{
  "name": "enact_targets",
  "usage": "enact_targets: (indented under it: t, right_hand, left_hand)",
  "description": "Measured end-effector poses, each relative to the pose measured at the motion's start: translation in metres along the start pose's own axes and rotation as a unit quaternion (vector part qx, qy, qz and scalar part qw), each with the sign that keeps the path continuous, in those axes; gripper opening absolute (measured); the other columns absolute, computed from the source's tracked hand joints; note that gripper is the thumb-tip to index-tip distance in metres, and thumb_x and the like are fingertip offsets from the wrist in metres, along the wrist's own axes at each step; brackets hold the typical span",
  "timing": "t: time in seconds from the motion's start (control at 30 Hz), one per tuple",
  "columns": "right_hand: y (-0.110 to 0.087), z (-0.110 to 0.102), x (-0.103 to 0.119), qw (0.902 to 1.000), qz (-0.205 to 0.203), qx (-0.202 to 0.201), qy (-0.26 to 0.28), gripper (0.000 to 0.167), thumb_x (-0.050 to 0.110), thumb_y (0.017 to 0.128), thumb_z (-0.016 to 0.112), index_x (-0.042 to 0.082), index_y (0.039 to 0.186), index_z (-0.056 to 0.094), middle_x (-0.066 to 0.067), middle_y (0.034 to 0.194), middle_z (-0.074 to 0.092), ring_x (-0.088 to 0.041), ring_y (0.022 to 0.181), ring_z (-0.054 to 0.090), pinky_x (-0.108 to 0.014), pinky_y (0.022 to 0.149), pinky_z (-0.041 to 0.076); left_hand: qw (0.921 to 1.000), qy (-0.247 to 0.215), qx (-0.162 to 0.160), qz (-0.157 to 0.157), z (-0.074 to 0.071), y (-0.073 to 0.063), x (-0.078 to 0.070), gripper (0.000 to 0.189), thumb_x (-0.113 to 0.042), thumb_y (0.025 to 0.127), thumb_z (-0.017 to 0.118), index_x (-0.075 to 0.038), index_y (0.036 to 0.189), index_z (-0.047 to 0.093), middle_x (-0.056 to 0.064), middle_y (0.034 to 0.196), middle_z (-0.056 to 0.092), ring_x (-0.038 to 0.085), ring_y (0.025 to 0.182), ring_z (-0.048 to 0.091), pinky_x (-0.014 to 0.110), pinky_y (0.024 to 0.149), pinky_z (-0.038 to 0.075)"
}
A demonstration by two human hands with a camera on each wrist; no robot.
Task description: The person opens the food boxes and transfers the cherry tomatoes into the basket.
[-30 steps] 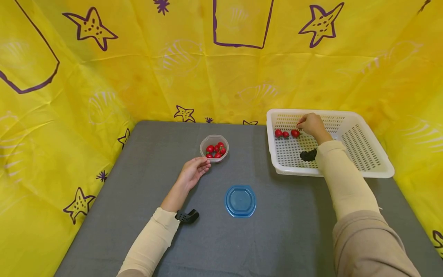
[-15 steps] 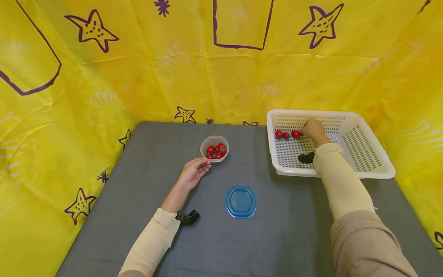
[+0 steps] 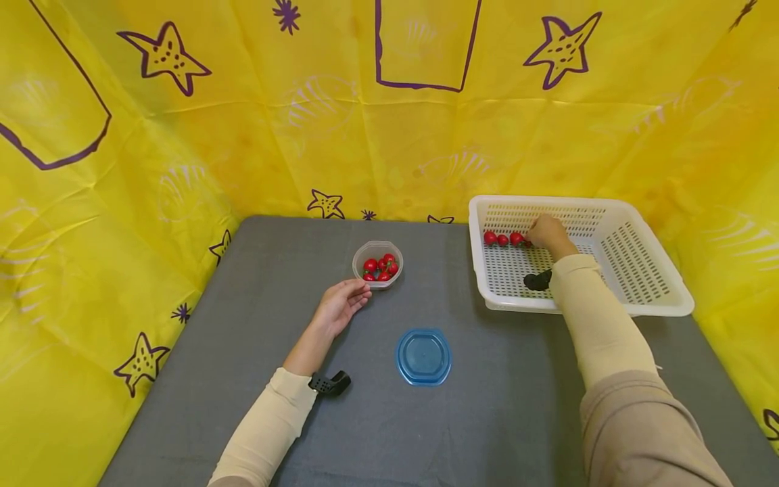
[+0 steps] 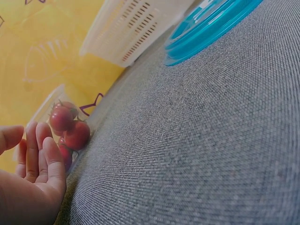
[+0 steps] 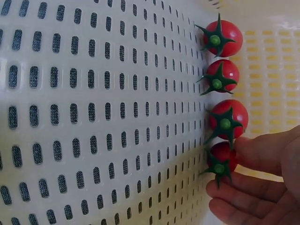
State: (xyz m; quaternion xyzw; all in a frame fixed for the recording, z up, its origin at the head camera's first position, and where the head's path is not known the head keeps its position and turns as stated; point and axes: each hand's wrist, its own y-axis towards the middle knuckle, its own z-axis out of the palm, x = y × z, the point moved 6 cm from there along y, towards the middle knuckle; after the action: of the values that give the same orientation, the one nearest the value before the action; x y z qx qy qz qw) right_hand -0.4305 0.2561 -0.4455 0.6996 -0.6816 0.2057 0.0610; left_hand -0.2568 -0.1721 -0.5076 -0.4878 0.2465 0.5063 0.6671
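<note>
My right hand (image 3: 546,232) is inside the white basket (image 3: 481,270), pinching a small red cherry tomato (image 5: 221,161) with a green star-shaped stem top between thumb and fingers. That tomato stands at the end of a row along the back wall, touching or nearly touching its neighbour tomato (image 5: 229,117). My left hand (image 3: 343,303) lies by the near side of a clear plastic tub (image 3: 377,284), fingers loosely bent with the tips at its rim; thumb and fingers stay apart in the left wrist view. Several cherry tomatoes (image 4: 76,135) lie in the tub.
A blue round lid (image 3: 423,357) lies on the grey cloth-covered table (image 3: 475,419) between my arms. Behind and at the sides hangs a yellow printed cloth (image 3: 389,149). The basket has raised slotted walls.
My right hand has lowered a cherry tomato from above onto the basket floor, to the right end of the row. The left hand has stayed by the tub.
</note>
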Motion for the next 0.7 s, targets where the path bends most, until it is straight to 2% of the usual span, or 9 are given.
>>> enact_targets:
  t: [0.1, 0.17, 0.27, 0.33, 0.43, 0.6, 0.7]
  right_hand:
    - [-0.001, -0.001, 0.001, 1.0, -0.005, 0.001, -0.003, 0.017, 0.011, 0.089, 0.056, -0.003, 0.081, 0.062, -0.018, 0.081, 0.061, -0.036, 0.084, 0.054, -0.045, 0.073, 0.047]
    - [-0.002, -0.003, 0.002, 0.9999, -0.011, 0.001, -0.006, 0.021, 0.01, 0.089, 0.055, 0.001, 0.07, 0.058, -0.012, 0.067, 0.055, -0.029, 0.07, 0.049, -0.04, 0.065, 0.044]
    - [-0.005, -0.008, 0.005, 0.9996, -0.023, -0.007, -0.013, 0.022, 0.008, 0.087, 0.051, 0.003, 0.067, 0.055, -0.008, 0.064, 0.051, -0.025, 0.065, 0.044, -0.037, 0.061, 0.04]
    - [-0.008, -0.011, 0.006, 0.9995, -0.025, -0.009, -0.017, 0.019, 0.007, 0.087, 0.048, -0.001, 0.073, 0.059, -0.015, 0.071, 0.056, -0.028, 0.068, 0.048, -0.04, 0.065, 0.043]
    - [-0.012, -0.016, 0.007, 0.9993, -0.027, -0.018, -0.019, 0.022, 0.008, 0.086, 0.047, -0.006, 0.091, 0.064, -0.024, 0.093, 0.063, -0.035, 0.084, 0.054, -0.047, 0.074, 0.047]
    - [-0.017, -0.025, 0.016, 0.9982, -0.047, -0.031, -0.018, 0.026, 0.01, 0.089, 0.047, -0.008, 0.095, 0.064, -0.026, 0.093, 0.064, -0.037, 0.082, 0.056, -0.049, 0.074, 0.047]
    - [-0.019, -0.03, 0.025, 0.9973, -0.063, -0.032, -0.018, 0.03, 0.013, 0.094, 0.047, -0.01, 0.104, 0.063, -0.031, 0.104, 0.064, -0.043, 0.09, 0.058, -0.054, 0.082, 0.048]
  left_hand:
    - [1.0, 0.002, -0.001, -0.002, 0.0, 0.0, 0.001, 0.016, -0.008, 0.099, 0.054, -0.012, 0.086, 0.063, -0.003, 0.075, 0.07, 0.009, 0.072, 0.068, 0.022, 0.074, 0.056]
    - [1.0, 0.003, -0.002, -0.002, 0.001, 0.0, 0.0, 0.014, -0.009, 0.099, 0.054, -0.011, 0.088, 0.062, -0.003, 0.076, 0.07, 0.009, 0.072, 0.068, 0.022, 0.074, 0.056]
    - [1.0, 0.006, -0.001, -0.002, 0.001, -0.001, 0.0, 0.013, -0.01, 0.099, 0.055, -0.012, 0.089, 0.062, -0.003, 0.076, 0.07, 0.009, 0.073, 0.068, 0.022, 0.074, 0.056]
    - [1.0, 0.005, -0.003, -0.003, 0.001, -0.001, 0.0, 0.013, -0.01, 0.099, 0.055, -0.012, 0.088, 0.062, -0.003, 0.076, 0.07, 0.008, 0.072, 0.068, 0.022, 0.074, 0.056]
    - [1.0, -0.001, -0.005, -0.004, 0.001, 0.0, 0.0, 0.014, -0.009, 0.099, 0.054, -0.012, 0.088, 0.062, -0.003, 0.075, 0.07, 0.008, 0.072, 0.068, 0.022, 0.074, 0.056]
    - [1.0, -0.002, -0.005, -0.002, 0.001, 0.0, 0.0, 0.014, -0.009, 0.099, 0.053, -0.011, 0.089, 0.062, -0.003, 0.076, 0.07, 0.008, 0.073, 0.068, 0.022, 0.075, 0.056]
    - [1.0, 0.001, -0.008, -0.003, 0.001, 0.001, 0.0, 0.013, -0.009, 0.099, 0.054, -0.011, 0.089, 0.062, -0.003, 0.076, 0.07, 0.008, 0.073, 0.068, 0.022, 0.075, 0.056]
